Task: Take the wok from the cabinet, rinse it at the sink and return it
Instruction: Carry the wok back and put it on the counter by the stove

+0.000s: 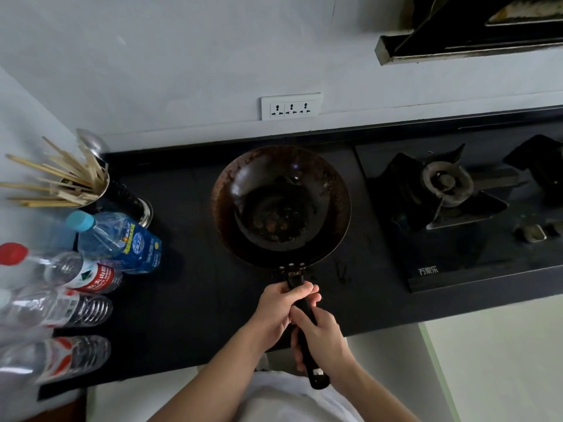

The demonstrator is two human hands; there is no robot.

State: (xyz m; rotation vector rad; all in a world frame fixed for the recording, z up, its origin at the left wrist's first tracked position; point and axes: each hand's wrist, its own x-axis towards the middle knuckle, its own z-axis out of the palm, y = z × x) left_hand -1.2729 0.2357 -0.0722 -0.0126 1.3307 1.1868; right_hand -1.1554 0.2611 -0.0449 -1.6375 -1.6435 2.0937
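Observation:
A dark, rust-rimmed wok [281,205] sits over the black countertop [195,300], its long black handle [306,327] pointing toward me. My left hand [278,312] wraps the handle close to the bowl. My right hand [321,339] grips the same handle further back, near its end. The bowl shows brown spots inside. Whether it rests on the counter or hovers just above it is not clear. No sink or cabinet is in view.
A gas hob [457,208] with a burner lies to the right of the wok. At the left stand a chopstick holder [100,190] and several plastic water bottles [118,242]. A wall socket [291,106] and a range hood [469,28] sit behind.

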